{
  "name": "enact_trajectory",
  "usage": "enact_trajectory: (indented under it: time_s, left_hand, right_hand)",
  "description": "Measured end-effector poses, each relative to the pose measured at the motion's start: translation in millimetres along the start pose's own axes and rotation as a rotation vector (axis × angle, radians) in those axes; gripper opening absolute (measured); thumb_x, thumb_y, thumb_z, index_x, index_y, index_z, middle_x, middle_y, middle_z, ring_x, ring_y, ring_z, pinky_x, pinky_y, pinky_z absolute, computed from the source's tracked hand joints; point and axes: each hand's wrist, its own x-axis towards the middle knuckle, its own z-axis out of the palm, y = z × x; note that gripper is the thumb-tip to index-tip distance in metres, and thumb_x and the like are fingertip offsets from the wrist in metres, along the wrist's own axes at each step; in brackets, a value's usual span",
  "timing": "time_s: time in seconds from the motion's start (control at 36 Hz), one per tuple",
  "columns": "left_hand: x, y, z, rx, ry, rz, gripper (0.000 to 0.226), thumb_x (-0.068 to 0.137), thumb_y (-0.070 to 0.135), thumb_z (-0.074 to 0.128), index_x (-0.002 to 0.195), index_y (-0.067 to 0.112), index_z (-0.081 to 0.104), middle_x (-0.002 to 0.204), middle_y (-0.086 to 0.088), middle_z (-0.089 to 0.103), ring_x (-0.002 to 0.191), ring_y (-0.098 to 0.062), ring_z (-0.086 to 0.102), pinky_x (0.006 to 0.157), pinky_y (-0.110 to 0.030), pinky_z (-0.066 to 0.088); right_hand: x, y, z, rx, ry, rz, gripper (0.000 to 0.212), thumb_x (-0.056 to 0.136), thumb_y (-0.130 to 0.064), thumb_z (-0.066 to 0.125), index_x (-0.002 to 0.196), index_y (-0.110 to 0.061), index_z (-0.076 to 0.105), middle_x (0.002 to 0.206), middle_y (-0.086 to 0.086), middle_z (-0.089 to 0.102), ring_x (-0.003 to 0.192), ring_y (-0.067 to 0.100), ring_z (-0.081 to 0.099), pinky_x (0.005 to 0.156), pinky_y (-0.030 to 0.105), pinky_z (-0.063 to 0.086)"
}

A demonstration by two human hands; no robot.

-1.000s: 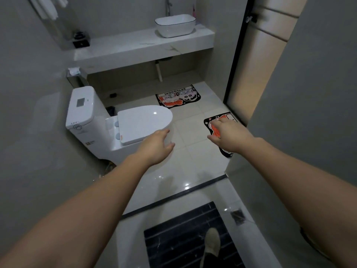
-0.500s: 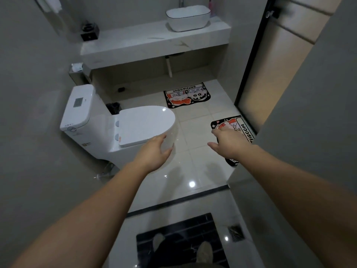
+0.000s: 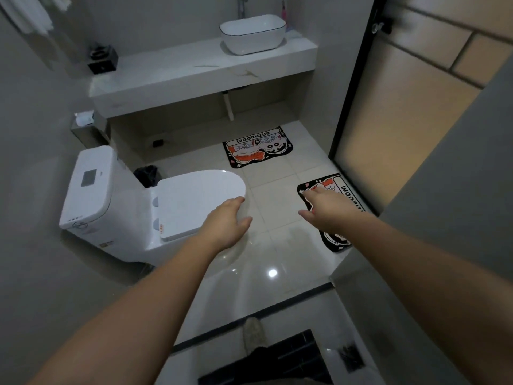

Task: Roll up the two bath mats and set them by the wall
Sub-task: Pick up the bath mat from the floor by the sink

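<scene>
My left hand (image 3: 227,226) and right hand (image 3: 327,209) are both empty, fingers loose. The near mat (image 3: 334,241) below my right runs lengthwise away from me, and the far mat (image 3: 258,147) ahead lies crosswise.

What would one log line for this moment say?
stage: reach | left hand: open, empty | right hand: open, empty, over near mat | far mat: flat, untouched | rolled: none

A small tiled bathroom: a white toilet (image 3: 144,207) by the left wall, a basin (image 3: 252,33) on a stone counter (image 3: 194,70), and two "BATHROOM" mats (image 3: 258,147) on the floor.
</scene>
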Motion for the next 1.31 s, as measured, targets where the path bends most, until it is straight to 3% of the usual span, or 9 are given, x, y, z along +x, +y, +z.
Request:
enact_trajectory:
  time_s: [0.53,0.72,1.31]
  left_hand:
    - [128.5,-59.6,-50.2,0.049,-0.029,0.067,0.057,0.095,0.037,0.048,0.146,0.018,0.031,0.151,-0.004,0.037,0.136,-0.025,0.037,0.111,-0.039,0.031]
    - [165.5,-67.7,-56.0,0.027,-0.031,0.032,0.056,0.094,0.037,0.05,0.145,0.019,0.033,0.15,-0.004,0.038,0.135,-0.025,0.039,0.11,-0.04,0.032]
    - [352.8,-5.9,-63.1,0.012,-0.01,-0.068,0.056,0.095,0.033,0.05,0.146,0.018,0.032,0.15,-0.004,0.038,0.134,-0.024,0.04,0.109,-0.035,0.033]
  right_hand:
    - [125.4,-23.5,-38.3,-0.066,0.063,0.072,0.043,0.091,-0.046,0.045,0.119,-0.015,0.051,0.115,0.01,0.057,0.105,0.03,0.056,0.081,0.039,0.046]
    - [164.3,-14.5,-47.1,-0.045,0.066,0.077,0.047,0.092,-0.047,0.045,0.126,-0.015,0.049,0.12,0.01,0.056,0.106,0.031,0.056,0.084,0.039,0.046]
    - [358.1,105.3,-90.6,-0.042,-0.031,-0.026,0.05,0.093,-0.046,0.045,0.132,-0.015,0.046,0.128,0.01,0.054,0.11,0.029,0.056,0.09,0.042,0.048]
